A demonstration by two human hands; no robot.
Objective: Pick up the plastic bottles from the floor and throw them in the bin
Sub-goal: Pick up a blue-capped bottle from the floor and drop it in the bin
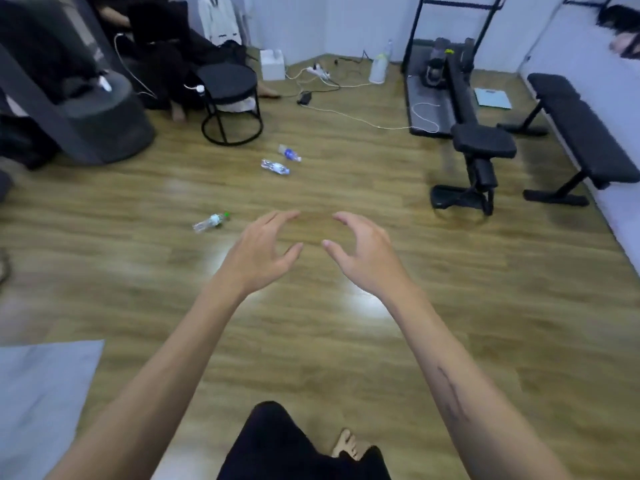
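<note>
left hand (pixel 258 249) and right hand (pixel 360 251) held apart, empty | three bottles (pixel 275 167) left on floor (pixel 346 341) | risk: cable (pixel 349 116) snagged underfoot

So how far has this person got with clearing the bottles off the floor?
Nothing looks done yet. Three plastic bottles lie on the wood floor: a green-capped bottle nearest, and two blue-labelled bottles further off near the round black stool. The left hand and right hand are held out, fingers loosely curved, holding nothing. All three pickups are left, and no bin clearly shows.
</note>
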